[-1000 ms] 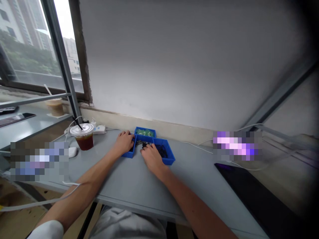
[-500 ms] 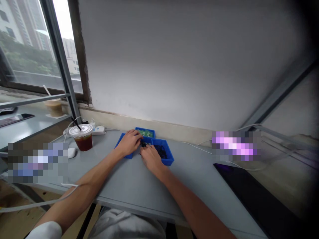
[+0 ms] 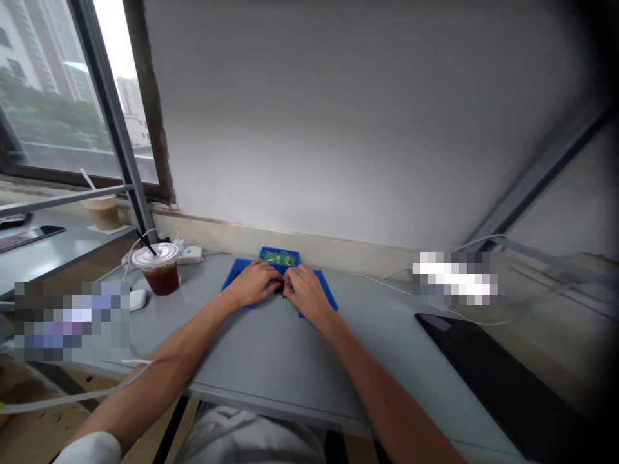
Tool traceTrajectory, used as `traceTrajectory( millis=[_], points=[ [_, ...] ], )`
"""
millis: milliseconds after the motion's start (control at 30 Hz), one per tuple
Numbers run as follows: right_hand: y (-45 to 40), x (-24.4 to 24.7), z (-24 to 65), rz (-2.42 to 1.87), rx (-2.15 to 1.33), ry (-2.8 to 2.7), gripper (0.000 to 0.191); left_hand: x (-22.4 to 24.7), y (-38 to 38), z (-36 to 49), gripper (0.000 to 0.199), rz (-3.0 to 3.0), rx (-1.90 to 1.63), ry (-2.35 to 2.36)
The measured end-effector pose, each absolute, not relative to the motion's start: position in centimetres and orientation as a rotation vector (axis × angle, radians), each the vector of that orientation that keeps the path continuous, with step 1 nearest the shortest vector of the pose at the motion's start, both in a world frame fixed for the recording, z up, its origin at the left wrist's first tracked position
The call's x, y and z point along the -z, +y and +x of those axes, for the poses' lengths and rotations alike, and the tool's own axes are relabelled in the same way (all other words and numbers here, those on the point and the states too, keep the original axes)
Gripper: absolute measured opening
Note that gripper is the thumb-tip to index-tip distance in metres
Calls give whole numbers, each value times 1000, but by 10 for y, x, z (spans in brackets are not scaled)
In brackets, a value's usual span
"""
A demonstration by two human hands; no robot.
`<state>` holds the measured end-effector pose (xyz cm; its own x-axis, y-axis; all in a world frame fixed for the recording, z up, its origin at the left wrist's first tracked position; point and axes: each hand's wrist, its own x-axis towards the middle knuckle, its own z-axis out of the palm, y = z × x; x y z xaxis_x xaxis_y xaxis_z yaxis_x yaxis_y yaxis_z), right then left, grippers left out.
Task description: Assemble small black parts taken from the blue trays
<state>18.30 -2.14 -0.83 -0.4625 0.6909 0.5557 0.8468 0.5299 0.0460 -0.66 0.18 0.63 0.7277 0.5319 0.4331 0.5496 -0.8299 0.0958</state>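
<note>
left hand [image 3: 254, 283], right hand [image 3: 307, 293] pinching small black part [image 3: 279, 290] over blue plastic bin [image 3: 279, 256]

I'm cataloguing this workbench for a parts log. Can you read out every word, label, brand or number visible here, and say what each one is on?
Nothing can be read: any markings on the green circuit board in the blue plastic tray, on the white power strip and on the clear plastic drink cup are too small or blurred to make out.
</note>
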Motion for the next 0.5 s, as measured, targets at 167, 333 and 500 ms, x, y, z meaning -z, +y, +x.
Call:
traceTrajectory(
  millis=[167,333,500],
  points=[
    [-25,5,182,-1110,420,-2292,17,-6,5,-9,15,-2848,779,-870],
    [-28,3,181,-1044,385,-2230,14,-6,5,-9,11,-2804,842,-893],
    [-27,6,182,-1055,386,-2175,14,-6,4,-9,14,-2703,956,-958]
  ],
)
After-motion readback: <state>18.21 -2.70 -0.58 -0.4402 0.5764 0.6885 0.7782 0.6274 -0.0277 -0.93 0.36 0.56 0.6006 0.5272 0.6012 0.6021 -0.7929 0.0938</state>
